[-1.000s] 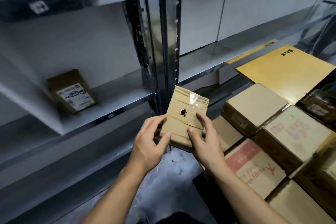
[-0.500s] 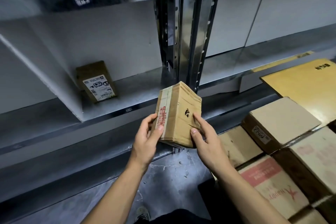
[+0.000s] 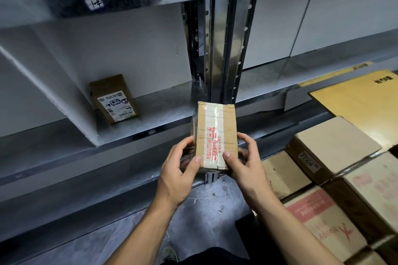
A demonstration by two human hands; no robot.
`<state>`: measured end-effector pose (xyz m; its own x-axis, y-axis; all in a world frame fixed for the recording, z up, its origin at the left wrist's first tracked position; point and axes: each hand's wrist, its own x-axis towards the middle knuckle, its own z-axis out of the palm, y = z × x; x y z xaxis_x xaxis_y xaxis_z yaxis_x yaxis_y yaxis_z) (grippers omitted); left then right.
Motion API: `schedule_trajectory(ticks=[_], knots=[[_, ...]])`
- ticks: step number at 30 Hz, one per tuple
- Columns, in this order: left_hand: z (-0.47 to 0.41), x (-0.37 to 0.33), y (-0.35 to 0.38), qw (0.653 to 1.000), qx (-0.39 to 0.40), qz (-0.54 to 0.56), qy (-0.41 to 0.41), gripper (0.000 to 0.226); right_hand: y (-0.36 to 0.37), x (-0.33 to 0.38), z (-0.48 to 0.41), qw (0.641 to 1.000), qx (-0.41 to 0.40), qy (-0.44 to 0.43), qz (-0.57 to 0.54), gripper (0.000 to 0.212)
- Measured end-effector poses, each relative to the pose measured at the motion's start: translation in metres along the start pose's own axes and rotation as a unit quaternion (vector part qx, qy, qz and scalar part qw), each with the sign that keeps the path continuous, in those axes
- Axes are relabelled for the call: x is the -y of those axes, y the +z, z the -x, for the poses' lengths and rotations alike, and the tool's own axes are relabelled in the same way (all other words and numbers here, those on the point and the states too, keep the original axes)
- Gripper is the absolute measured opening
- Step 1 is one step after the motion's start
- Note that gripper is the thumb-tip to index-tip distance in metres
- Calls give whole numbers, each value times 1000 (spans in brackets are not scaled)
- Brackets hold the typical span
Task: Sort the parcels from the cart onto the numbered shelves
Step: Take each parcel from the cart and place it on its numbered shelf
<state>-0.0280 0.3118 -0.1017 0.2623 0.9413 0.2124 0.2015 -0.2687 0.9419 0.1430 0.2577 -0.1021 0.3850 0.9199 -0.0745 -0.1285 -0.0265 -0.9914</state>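
Hunting the parcel's (image 3: 215,133) label
Left hand (image 3: 178,171), right hand (image 3: 247,165) pinch its near end; rotate gently; shelf (image 3: 159,116) at ten o'clock.

Carton label (image 3: 309,160) reads 6922; another carton (image 3: 318,219) says Happy (inverted).

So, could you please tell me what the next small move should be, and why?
Probably rotate the parcel, held in the left hand and right hand, to another face: the side showing bears only tape with red print, no address label, so its shelf cannot be chosen yet.
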Motion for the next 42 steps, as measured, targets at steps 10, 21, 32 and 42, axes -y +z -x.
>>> schedule_trajectory(ticks=[10, 21, 32, 42], knots=[[-10, 18, -19, 994, 6, -18, -111, 45, 4, -13, -2, 995, 35, 42, -80, 46], [-23, 24, -66, 988, -15, -154, 4, 48, 42, -6, -16, 990, 61, 16, 126, 45], [-50, 43, -115, 979, 16, -200, 32, 53, 123, -10, -39, 988, 7, -17, 155, 58], [-103, 49, -134, 972, 45, -216, 77, 59, 147, -4, -97, 991, -28, -47, 123, 60]])
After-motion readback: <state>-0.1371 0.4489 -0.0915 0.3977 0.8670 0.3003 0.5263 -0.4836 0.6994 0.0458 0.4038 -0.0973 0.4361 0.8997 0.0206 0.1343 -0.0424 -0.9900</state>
